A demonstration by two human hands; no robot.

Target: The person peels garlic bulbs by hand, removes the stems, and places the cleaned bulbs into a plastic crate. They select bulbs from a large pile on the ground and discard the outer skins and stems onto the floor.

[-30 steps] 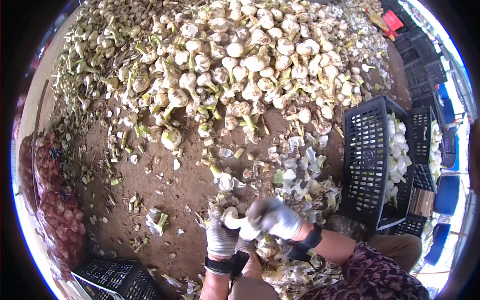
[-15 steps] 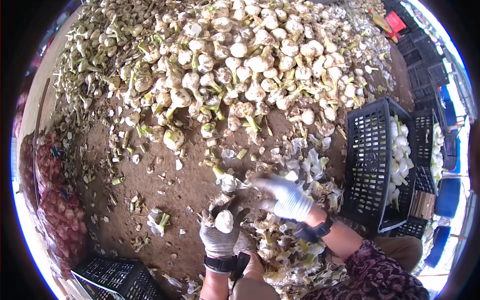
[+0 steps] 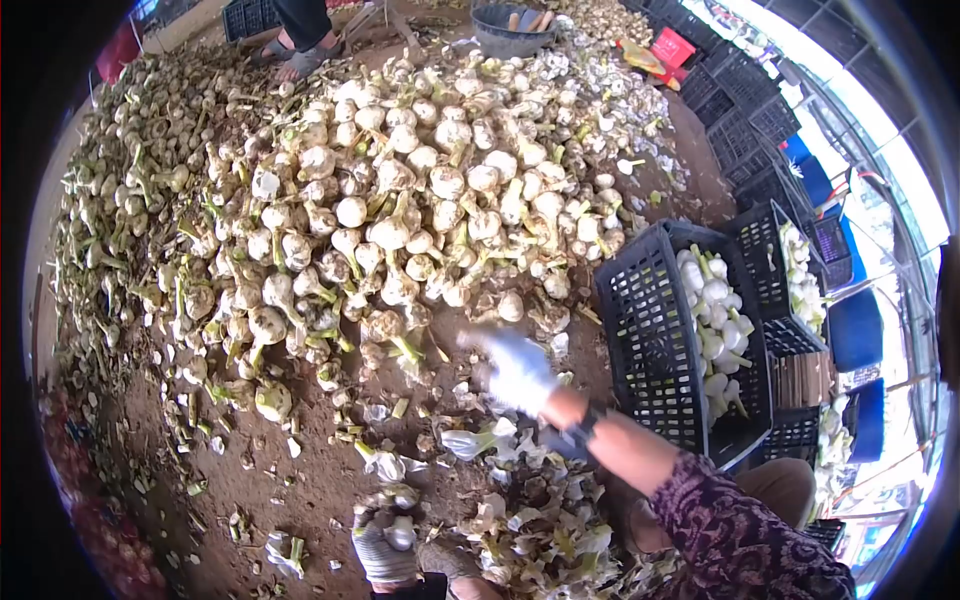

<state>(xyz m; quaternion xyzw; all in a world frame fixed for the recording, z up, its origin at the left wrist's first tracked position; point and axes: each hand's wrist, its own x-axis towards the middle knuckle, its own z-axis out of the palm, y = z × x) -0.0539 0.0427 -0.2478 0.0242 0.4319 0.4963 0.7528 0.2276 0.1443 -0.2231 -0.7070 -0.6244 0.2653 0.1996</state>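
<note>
My left hand (image 3: 383,548), in a striped grey-white glove, is low in the head view, its fingers curled around a white garlic bulb (image 3: 401,533). My right hand (image 3: 518,374), in a white glove, reaches forward over the dirt near the front of a large heap of garlic (image 3: 440,185). Motion blurs it, but its fingers look stretched out and apart, and I see nothing in them. A garlic bulb with a green stem (image 3: 385,328) lies ahead and left of it. Between my hands lie papery peeled skins (image 3: 480,438).
To my right stands a tilted black crate (image 3: 655,340) holding cleaned garlic (image 3: 712,320), with another filled crate (image 3: 785,270) behind it. Black crates are stacked farther back. A dark basin (image 3: 510,38) and another person's feet (image 3: 305,60) are beyond the heap. Red mesh sacks (image 3: 110,545) line the left.
The view has tilted up and turned right, bringing the basin and the person's feet into sight. My right hand has moved forward toward the heap. My left hand still holds its garlic bulb.
</note>
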